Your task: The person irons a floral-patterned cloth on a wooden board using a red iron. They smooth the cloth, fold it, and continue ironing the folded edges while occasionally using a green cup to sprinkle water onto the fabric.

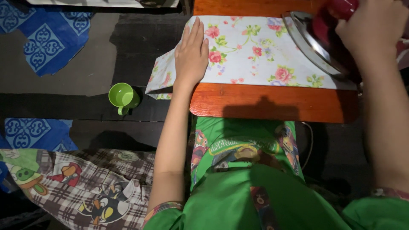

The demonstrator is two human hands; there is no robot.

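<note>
1. Far left: blue patterned mat pieces [44, 40] on dark floor, one top-left, another lower at left edge.
2. Bottom left: plaid cloth w/ cartoon bird prints [91, 187], crumpled on floor.
3. Small lime-green plastic cup [122, 96] w/ handle, upright on floor, just left of the table's front corner, near the overhanging fabric corner.
4. Low orange-brown wooden table [272, 104], glossy, in front of the person's lap; green printed garment below it.
5. White floral-print fabric [255, 53] w/ pink roses + green leaves, folded, lying flat across tabletop; its left end hangs off the table edge.
6. Left hand [191, 53]: palm down, fingers straight and close together, pressed flat on the fabric's left end. Not pinching anything, just weighing it down.
7. Right hand [372, 27]: closed around the red handle of an electric iron with shiny metal soleplate [317, 42], top right. Fingers wrapped tight on handle.
8. Iron is tilted, soleplate facing left, its lower edge at the fabric's right end; can't tell if it touches the cloth.
9. Hands well apart, fabric's open stretch between them.
</note>
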